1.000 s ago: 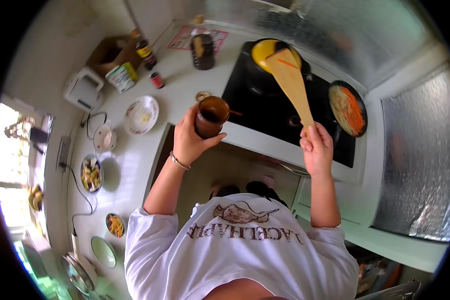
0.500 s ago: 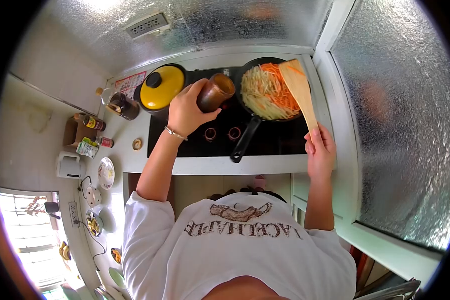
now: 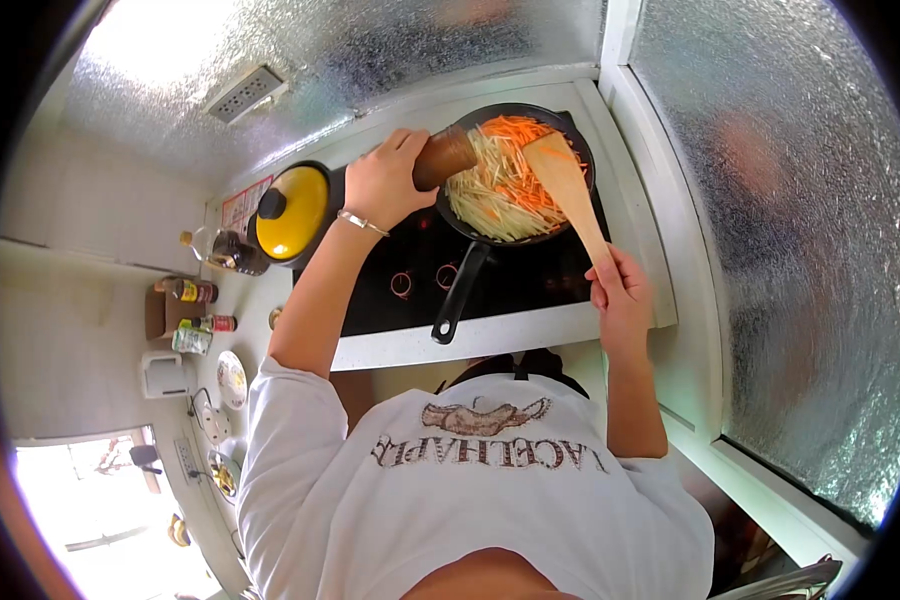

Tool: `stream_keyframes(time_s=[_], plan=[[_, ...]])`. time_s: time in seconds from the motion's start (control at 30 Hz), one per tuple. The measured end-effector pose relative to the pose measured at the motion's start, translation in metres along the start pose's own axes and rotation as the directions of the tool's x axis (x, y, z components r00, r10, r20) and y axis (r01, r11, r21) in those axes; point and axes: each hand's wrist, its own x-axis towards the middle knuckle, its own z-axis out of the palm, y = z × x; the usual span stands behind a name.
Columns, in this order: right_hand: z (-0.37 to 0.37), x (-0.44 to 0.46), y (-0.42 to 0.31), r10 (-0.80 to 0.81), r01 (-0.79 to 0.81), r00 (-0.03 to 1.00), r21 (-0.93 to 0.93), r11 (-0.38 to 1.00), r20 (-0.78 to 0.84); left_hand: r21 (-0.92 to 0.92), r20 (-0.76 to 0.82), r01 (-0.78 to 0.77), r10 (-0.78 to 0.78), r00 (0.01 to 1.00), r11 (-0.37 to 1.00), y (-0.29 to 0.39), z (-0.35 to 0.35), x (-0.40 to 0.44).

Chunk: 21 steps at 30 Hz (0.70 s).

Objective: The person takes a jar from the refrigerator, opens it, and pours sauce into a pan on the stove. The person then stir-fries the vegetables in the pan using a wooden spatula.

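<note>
My left hand (image 3: 390, 180) is wrapped round a brown jar (image 3: 444, 158), tilted sideways with its mouth toward the frying pan (image 3: 483, 243). What comes out of the jar, if anything, I cannot make out. Inside the black pan lie shredded pale vegetable (image 3: 490, 190) and carrot shreds (image 3: 513, 130). My right hand (image 3: 622, 300) grips the handle of a wooden spatula (image 3: 567, 185), whose broad blade rests over the right part of the shreds. The pan's black handle (image 3: 454, 305) points toward my body, touched by neither hand.
Left of the pan, on the black cooktop (image 3: 380, 320), stands a pot with a yellow lid (image 3: 295, 212). A bottle of dark liquid (image 3: 235, 252), sauce bottles (image 3: 195, 290) and a plate (image 3: 232, 380) stand on the left counter. A textured glass panel (image 3: 770, 230) borders the right side.
The jar has tipped further and come over the pan's left edge. The spatula blade has shifted slightly left over the shreds. The whole view has turned a little.
</note>
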Motion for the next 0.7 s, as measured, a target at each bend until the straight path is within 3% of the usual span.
stream_keyframes(time_s=[0.2,0.27,0.37,0.7], plan=[[0.006,0.001,0.009,0.076,-0.078,0.997,0.078,0.994,0.025,0.091,0.016,-0.074,0.073,0.997,0.993,-0.004,0.002,0.016],[0.013,0.000,0.016,0.097,-0.099,0.995,0.131,0.986,0.027,0.059,-0.059,-0.102,0.106,0.993,0.993,-0.001,0.000,0.014],[0.024,0.001,0.019,0.113,-0.123,0.991,0.138,0.983,0.074,0.096,0.045,-0.089,0.085,0.995,0.991,-0.014,0.009,0.010],[0.033,-0.006,0.029,0.171,-0.181,0.983,0.161,0.970,0.074,0.206,0.097,-0.112,0.094,0.991,0.972,-0.019,0.015,0.009]])
